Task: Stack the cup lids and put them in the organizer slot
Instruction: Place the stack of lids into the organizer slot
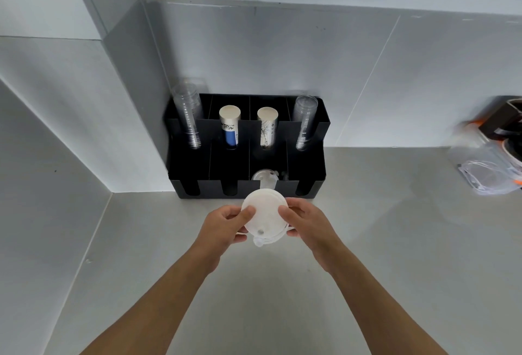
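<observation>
A drinks-service station, of the kind found in a café or beverage shop, is indicated; a black countertop organizer (248,157) is set against a grey tiled wall (310,66); its rear compartments are filled with stacked clear plastic cups (188,117) and paper cups (230,126); clear lids (265,178) are held in a front slot; a plain grey counter (367,241) is seen below.

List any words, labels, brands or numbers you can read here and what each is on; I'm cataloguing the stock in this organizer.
No text reads clearly.
Blue-and-white paper cup stack: dark printed pattern, too blurred to read.
White paper cup stack: dark printed artwork, no legible letters.
White lids held between left hand and right hand: no print visible.
Black organizer, clear cup stacks: no markings visible.
Items at right edge: blurred, unreadable.
</observation>
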